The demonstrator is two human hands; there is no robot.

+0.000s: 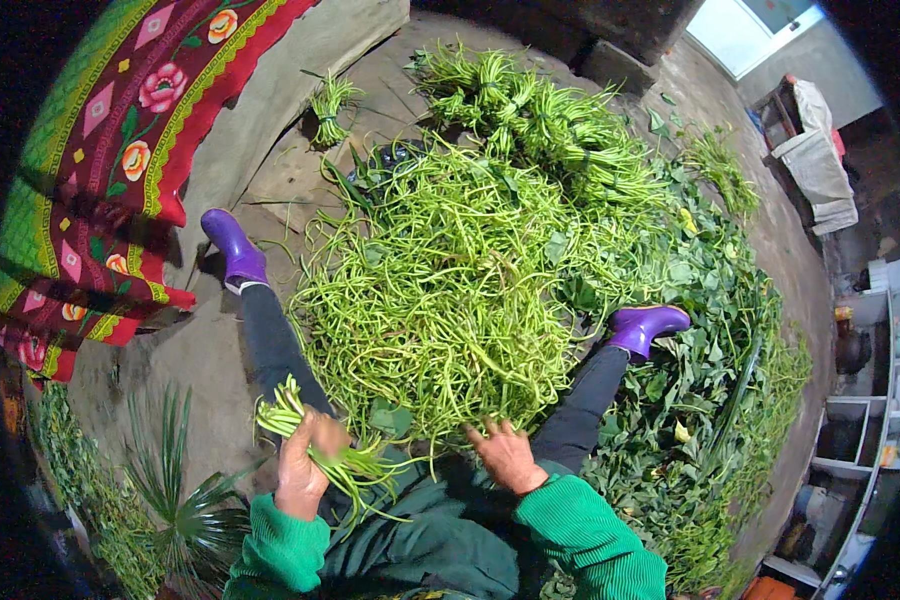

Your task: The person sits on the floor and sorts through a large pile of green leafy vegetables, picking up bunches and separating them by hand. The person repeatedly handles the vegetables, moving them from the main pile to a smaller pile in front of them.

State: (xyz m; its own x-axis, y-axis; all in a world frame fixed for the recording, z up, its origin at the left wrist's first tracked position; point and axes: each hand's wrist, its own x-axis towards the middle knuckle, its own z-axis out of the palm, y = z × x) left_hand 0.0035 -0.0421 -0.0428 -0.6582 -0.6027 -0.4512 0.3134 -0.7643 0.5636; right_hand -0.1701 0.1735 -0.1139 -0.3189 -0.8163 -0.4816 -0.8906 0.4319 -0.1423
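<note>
My left hand [305,457] is closed around a bunch of green leaf stalks [352,476], whose thick ends stick out at the upper left and whose thin ends hang over my lap. A large loose heap of the same stalks [435,300] lies on the floor between my legs. At its near edge is my right hand [506,454], fingers spread and palm down, touching or just above the stalks; nothing is seen held in it. Several tied bundles of stalks [555,127] are piled beyond the heap, and one tied bundle [331,112] stands apart at the upper left.
My purple boots [244,251] flank the heap. Cut green leaves [667,450] cover the floor at right. A fan-shaped palm leaf [184,502] lies at lower left. A flowered red and green cloth [112,150] drapes over a pale edge at upper left. White shelving [859,397] stands far right.
</note>
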